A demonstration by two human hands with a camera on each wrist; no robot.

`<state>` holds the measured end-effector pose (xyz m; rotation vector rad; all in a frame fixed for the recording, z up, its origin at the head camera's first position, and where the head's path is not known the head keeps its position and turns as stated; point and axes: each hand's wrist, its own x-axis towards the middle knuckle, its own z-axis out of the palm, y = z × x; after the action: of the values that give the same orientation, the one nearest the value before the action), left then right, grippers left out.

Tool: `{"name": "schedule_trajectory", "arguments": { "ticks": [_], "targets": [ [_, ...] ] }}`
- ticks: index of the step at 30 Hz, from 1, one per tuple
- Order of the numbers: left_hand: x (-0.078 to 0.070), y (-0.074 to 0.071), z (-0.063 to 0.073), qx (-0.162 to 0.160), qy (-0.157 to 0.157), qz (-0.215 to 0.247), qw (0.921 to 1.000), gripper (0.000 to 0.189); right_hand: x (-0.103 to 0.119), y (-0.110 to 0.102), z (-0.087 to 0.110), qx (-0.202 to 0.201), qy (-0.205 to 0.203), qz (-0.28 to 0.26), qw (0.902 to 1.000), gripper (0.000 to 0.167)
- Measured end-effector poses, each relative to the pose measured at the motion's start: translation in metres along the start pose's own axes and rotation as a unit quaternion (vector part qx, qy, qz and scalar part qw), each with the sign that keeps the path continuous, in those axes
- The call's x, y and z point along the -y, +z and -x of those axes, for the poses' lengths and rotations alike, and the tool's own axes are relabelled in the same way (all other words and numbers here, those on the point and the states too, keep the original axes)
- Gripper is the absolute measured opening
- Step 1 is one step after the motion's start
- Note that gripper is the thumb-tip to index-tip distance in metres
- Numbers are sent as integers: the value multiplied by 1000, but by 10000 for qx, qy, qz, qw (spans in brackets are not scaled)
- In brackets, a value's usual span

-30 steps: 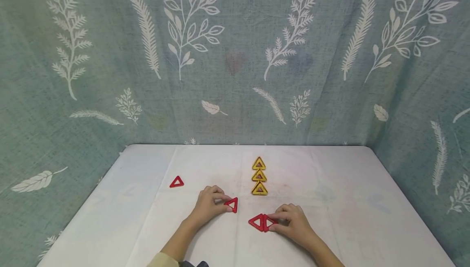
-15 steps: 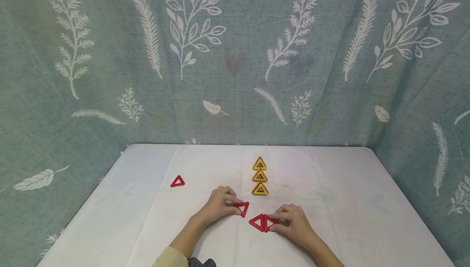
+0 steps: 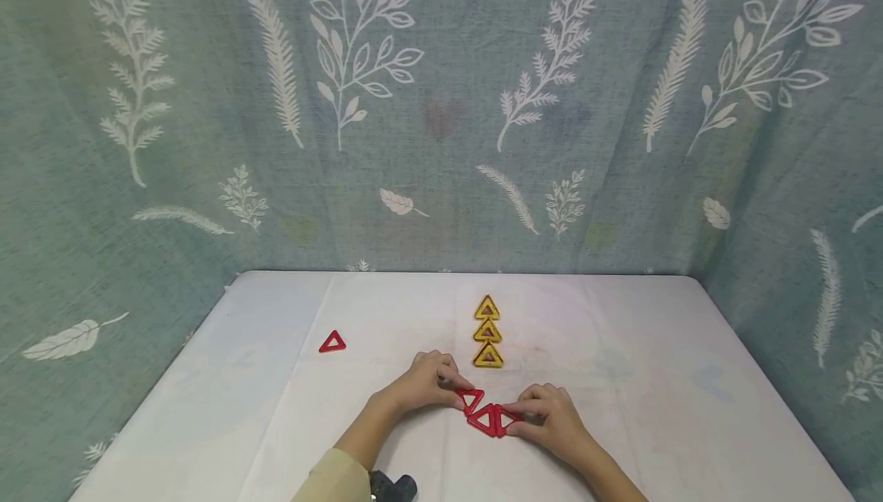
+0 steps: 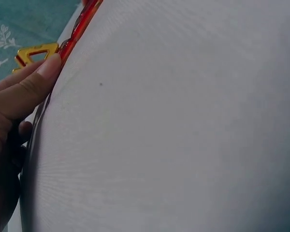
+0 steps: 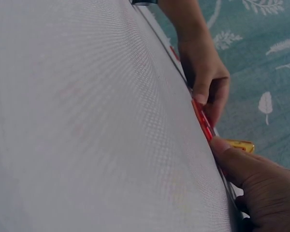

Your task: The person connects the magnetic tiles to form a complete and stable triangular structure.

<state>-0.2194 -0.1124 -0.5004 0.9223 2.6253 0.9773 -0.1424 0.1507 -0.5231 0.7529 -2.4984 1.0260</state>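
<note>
My left hand [image 3: 429,381] pinches a red triangular tile [image 3: 472,399] between thumb and fingers. The tile's lower corner meets a second red triangular tile [image 3: 482,420], which lies flat on the white table. Against that tile's right edge sits a third red triangular tile [image 3: 505,419], pinched by my right hand [image 3: 549,419]. The left wrist view shows the thumb and fingers of my left hand [image 4: 26,89] at a red edge, seen nearly side-on. Both hands appear in the right wrist view, with the red tiles [image 5: 203,121] between them.
Yellow triangular tiles [image 3: 487,331] stand in a column beyond the hands. Another red triangular tile [image 3: 333,342] lies farther left on the white table [image 3: 386,303]. Patterned green cloth [image 3: 441,203] hangs behind and at both sides.
My left hand has moved right with its red tile, turning it, until the tile's corner meets the red pair. My right hand has stayed on its tile.
</note>
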Motion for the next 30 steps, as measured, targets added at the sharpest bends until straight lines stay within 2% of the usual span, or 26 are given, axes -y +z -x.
{"name": "schedule_trajectory", "arguments": {
  "ticks": [8,17,20,24,30],
  "targets": [
    [-3,-1,0,155,15,-134,9998,29,1,0,0,32,83,62,9999,28],
    [-6,5,5,-4,44,-16,10000,32,1,1,0,19,49,65,10000,28],
    [-5,6,7,-143,81,25,9999,34,1,1,0,8,50,53,10000,28],
    [-2,6,11,-384,-30,118,9992,39,3,1,-1,94,155,32,9998,28],
    [6,6,19,-1241,35,182,9921,39,4,0,0,244,388,-1,9989,28]
  ]
}}
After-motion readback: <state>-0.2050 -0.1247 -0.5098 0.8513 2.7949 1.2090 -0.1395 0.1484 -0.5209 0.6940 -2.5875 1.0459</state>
